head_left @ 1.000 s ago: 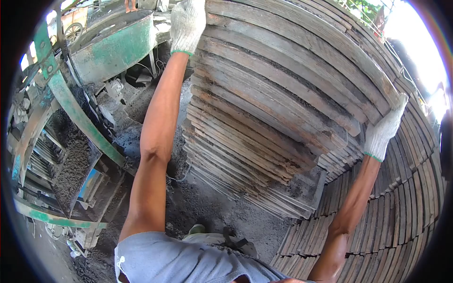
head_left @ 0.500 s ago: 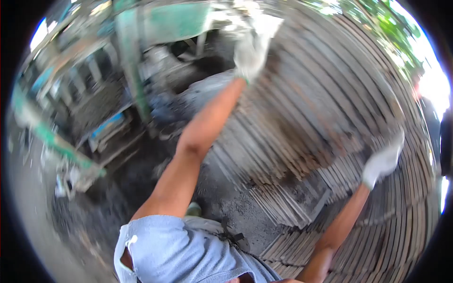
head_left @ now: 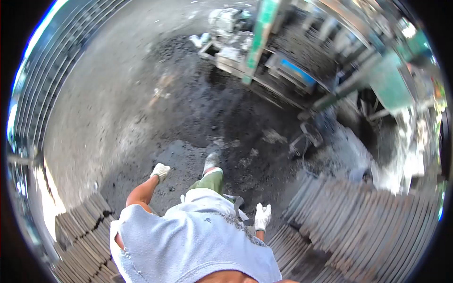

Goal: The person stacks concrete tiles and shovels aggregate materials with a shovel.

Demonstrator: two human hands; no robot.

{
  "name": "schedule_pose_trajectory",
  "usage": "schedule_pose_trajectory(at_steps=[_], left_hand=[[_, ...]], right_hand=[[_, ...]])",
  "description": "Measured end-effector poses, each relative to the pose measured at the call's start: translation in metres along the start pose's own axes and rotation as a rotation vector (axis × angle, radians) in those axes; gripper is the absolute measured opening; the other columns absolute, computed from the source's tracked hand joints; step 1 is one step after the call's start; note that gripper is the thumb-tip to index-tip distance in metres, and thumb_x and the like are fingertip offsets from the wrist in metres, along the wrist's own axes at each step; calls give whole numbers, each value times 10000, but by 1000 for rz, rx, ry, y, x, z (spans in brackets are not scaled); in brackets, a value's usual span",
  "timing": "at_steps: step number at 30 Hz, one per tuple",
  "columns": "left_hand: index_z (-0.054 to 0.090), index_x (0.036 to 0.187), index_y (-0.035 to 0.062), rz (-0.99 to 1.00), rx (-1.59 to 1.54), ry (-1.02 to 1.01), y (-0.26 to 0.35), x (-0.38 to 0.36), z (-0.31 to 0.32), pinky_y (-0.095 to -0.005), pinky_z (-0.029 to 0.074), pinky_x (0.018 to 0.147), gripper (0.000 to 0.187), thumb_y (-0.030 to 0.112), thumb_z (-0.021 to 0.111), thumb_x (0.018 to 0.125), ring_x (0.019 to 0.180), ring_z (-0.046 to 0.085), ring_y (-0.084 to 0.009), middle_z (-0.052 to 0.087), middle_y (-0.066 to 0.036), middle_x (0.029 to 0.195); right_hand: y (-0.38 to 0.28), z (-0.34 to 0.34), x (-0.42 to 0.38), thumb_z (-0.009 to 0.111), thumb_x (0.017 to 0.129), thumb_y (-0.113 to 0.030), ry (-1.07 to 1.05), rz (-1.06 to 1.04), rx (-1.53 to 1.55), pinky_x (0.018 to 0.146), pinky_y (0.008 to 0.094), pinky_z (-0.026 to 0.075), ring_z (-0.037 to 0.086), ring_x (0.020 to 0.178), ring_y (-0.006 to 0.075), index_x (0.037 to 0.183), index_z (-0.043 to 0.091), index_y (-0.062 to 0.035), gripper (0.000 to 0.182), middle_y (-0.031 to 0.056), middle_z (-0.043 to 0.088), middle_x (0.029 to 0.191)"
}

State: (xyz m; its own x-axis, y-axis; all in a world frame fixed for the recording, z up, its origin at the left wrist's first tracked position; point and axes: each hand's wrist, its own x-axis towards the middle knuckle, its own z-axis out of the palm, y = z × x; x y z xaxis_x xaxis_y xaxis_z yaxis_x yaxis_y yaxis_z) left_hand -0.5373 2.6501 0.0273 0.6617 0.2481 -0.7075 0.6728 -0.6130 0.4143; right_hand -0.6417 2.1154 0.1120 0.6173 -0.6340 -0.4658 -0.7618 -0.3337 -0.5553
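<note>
My left hand [head_left: 161,172], in a white knitted glove, hangs out to the side above the dark ground, its fingers curled in with nothing seen in them. My right hand [head_left: 263,217], in a matching glove, is low beside my hip with fingers a little apart and nothing held. Nearest to it on the right stand stacked thin grey slabs [head_left: 373,226], set on edge in rows; the hand does not touch them. One boot [head_left: 212,162] steps forward on the ground [head_left: 188,118].
A green-posted machine frame [head_left: 257,40] with a blue strip [head_left: 298,70] stands ahead to the right. Beyond it is a green hopper-like panel [head_left: 391,82]. More slab stacks [head_left: 87,236] rise at the lower left. A barred wall [head_left: 52,70] runs along the far left.
Both hands have come away from the slab stack and dropped toward my sides. My view has turned left, so the machine and stack now sit at the right.
</note>
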Motion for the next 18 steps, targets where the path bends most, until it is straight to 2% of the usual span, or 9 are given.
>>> schedule_pose_trajectory(at_steps=[2, 3, 6, 7, 8, 10, 13, 15, 18], left_hand=[[691, 742, -29, 4, -124, -18, -35, -5, -24, -424, 496, 520, 358, 279, 575, 884, 507, 616, -268, 652, -168, 627], [635, 643, -3, -171, -400, 21, -26, -23, -27, -414, 450, 433, 372, 266, 596, 898, 430, 559, -231, 599, -129, 570], [640, 713, 45, -199, -794, -99, -29, -5, -35, -388, 404, 408, 300, 267, 629, 915, 424, 490, -203, 554, -72, 577], [639, 730, 32, -180, -754, -123, -28, 9, -34, -412, 428, 442, 314, 288, 621, 911, 459, 521, -215, 568, -83, 595], [649, 720, 8, 118, -495, -24, -35, 29, -45, -418, 462, 507, 367, 326, 594, 893, 487, 543, -234, 600, -113, 604], [665, 659, -12, 64, -535, -88, -32, 53, -73, -411, 484, 594, 438, 348, 530, 870, 545, 577, -251, 645, -160, 622], [718, 878, 41, -152, -1181, -55, -25, 93, -122, -352, 463, 537, 255, 264, 603, 919, 604, 622, -176, 706, -95, 761], [689, 919, 57, -109, -1306, -25, -4, 108, -181, -324, 489, 548, 160, 208, 634, 923, 621, 618, -162, 692, -73, 795], [695, 955, 55, -49, -1337, 58, 2, 149, -265, -313, 509, 569, 162, 212, 668, 924, 667, 648, -150, 704, -65, 816]], right_hand=[[-37, 27, 18, 764, 914, -299, -45, -121, 14, 1028, 365, 486, 641, 1175, 267, 1494, 440, 68, 759, 206, 655, 1311], [-59, 41, 31, 771, 909, -290, -66, -178, 31, 1004, 352, 497, 653, 1132, 247, 1486, 450, 69, 752, 190, 676, 1270], [-99, 97, 101, 772, 909, -252, -142, -139, 187, 924, 324, 506, 634, 993, 168, 1439, 495, 82, 685, 79, 702, 1065], [-108, 114, 125, 758, 919, -245, -141, -191, 213, 734, 324, 536, 623, 807, 144, 1445, 491, 72, 670, 51, 660, 906], [-153, 122, 102, 748, 925, -240, -199, -136, 203, 633, 313, 509, 597, 726, 126, 1455, 485, 62, 664, 41, 631, 856], [-241, 137, 58, 705, 949, -219, -283, -112, 126, 435, 277, 410, 521, 554, 95, 1457, 488, 35, 608, 24, 566, 739], [-314, 194, 32, 681, 959, -208, -421, -150, -60, 448, 276, 415, 518, 555, 97, 1362, 547, 30, 487, 10, 546, 713], [-356, 241, 30, 674, 959, -199, -582, -155, -58, 419, 283, 389, 507, 518, 103, 954, 570, -45, 186, 14, 534, 689], [-424, 316, 25, 671, 955, -205, -714, -146, -223, 438, 284, 400, 527, 554, 98, 947, 607, -80, 141, 2, 554, 718]])
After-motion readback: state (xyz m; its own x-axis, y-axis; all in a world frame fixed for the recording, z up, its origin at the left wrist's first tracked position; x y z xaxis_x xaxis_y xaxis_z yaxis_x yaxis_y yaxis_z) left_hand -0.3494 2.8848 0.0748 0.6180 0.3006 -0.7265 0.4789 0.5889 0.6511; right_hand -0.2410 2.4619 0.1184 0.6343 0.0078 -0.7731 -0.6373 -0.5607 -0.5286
